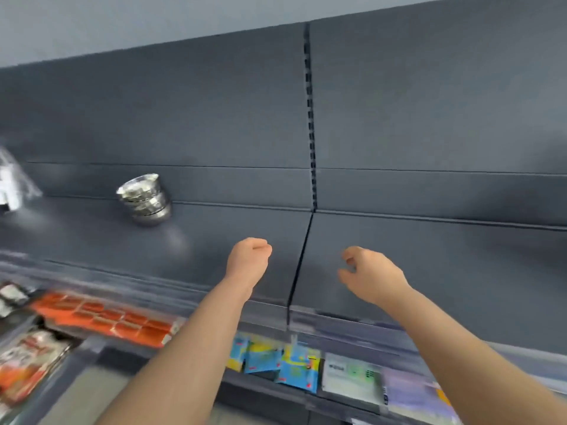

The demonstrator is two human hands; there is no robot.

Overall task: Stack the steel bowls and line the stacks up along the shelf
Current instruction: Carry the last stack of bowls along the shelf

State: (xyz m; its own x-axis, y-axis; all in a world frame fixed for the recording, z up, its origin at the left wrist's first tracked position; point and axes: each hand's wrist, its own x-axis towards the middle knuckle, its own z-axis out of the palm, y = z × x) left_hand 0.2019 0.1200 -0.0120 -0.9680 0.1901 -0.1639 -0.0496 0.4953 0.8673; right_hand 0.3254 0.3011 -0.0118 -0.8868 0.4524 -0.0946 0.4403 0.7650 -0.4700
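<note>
We log grey shelf [399, 256]; 1 bowl stack [144, 199] left of centre; left hand [248, 259] grip curled together, empty; right hand [371, 274] grip apart; packets [294, 366] below, labels blurred.

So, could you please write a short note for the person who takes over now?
Left hand: fingers curled, holds nothing, above the shelf.
Right hand: loosely curled, holds nothing.
Stack of steel bowls: on the shelf's left part, near the back, apart from both hands.
Done: one stack stands.
Left: further stacks beside it; no loose bowls in view.
</note>
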